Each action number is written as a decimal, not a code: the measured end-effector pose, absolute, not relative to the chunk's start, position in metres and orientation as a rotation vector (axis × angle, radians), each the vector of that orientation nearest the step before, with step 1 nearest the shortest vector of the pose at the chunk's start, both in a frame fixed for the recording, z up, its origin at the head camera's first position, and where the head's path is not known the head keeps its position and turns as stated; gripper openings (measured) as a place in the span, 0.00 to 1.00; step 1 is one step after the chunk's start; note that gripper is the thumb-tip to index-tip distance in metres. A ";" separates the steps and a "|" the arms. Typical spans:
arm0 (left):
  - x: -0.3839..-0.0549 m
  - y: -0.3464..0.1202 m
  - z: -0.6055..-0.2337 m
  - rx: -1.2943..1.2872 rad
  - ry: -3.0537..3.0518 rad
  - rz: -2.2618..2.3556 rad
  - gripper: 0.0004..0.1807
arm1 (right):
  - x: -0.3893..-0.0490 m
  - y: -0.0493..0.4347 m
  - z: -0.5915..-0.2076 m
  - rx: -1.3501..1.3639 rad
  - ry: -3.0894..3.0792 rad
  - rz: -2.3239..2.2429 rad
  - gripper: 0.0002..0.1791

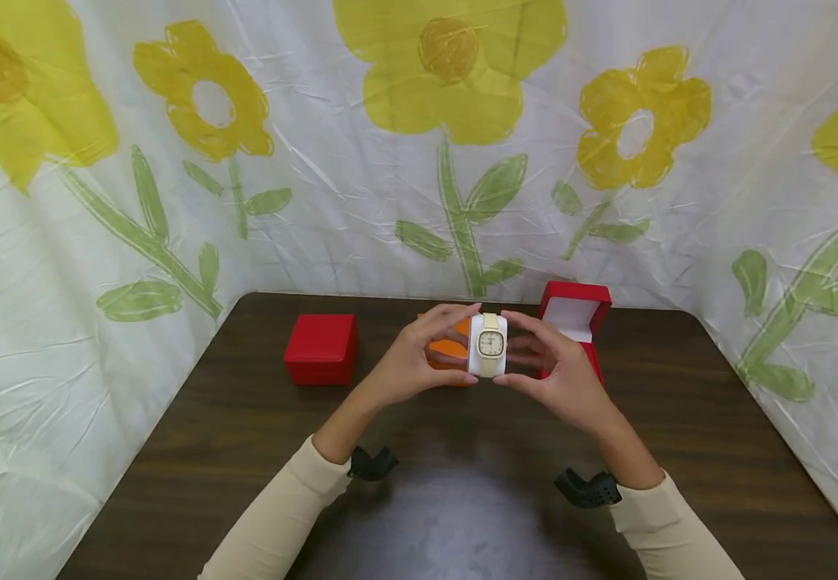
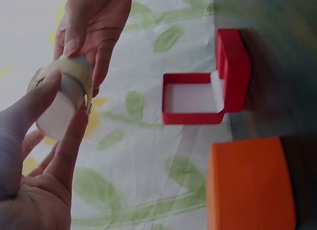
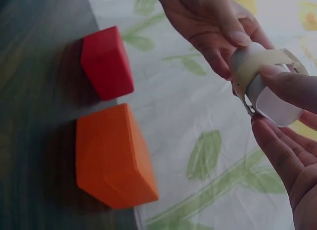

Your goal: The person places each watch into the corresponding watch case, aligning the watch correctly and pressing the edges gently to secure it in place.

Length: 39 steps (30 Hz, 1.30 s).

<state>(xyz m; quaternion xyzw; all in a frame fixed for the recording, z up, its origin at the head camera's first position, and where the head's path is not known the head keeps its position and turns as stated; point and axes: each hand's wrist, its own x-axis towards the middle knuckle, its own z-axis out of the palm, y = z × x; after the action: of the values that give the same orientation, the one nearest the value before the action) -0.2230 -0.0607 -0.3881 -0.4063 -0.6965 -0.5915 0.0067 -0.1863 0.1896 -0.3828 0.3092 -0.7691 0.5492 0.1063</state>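
A wristwatch (image 1: 491, 343) with a cream strap and a squarish gold-rimmed dial is wrapped round a white cushion (image 2: 57, 116). It is held up above the table, its dial toward the head camera. My left hand (image 1: 415, 354) pinches one end of the cushion between thumb and fingers. At the opposite end, my right hand (image 1: 567, 374) grips it the same way. From the right wrist view, the cream strap (image 3: 262, 62) circles the cushion, with the right thumb pressing on it. Behind the right hand stands an open red box (image 2: 193, 118) with a white lining.
On the dark wood table (image 1: 209, 451), a closed red box (image 1: 321, 348) stands at the left. An orange box (image 3: 111, 156) sits between the red ones, partly hidden by the left hand in the head view. A flower-printed white cloth (image 1: 303, 201) hangs behind and at both sides.
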 end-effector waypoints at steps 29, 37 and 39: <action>-0.230 0.005 -0.430 -1.119 -2.232 -1.915 0.43 | -0.190 0.250 -0.411 0.669 -2.522 1.561 0.42; -0.239 0.018 -0.433 -1.090 -2.354 -1.822 0.43 | -0.193 0.263 -0.415 0.588 -2.578 1.552 0.41; -0.242 0.023 -0.432 -1.094 -2.378 -1.784 0.43 | -0.194 0.267 -0.415 0.563 -2.584 1.538 0.41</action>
<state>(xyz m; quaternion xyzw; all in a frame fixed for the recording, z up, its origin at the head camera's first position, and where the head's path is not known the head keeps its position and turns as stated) -0.2424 0.0229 -0.4323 -0.3452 -0.7507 -0.5632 -0.0130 -0.1944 0.2668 -0.4154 0.1838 -0.8440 0.5022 0.0414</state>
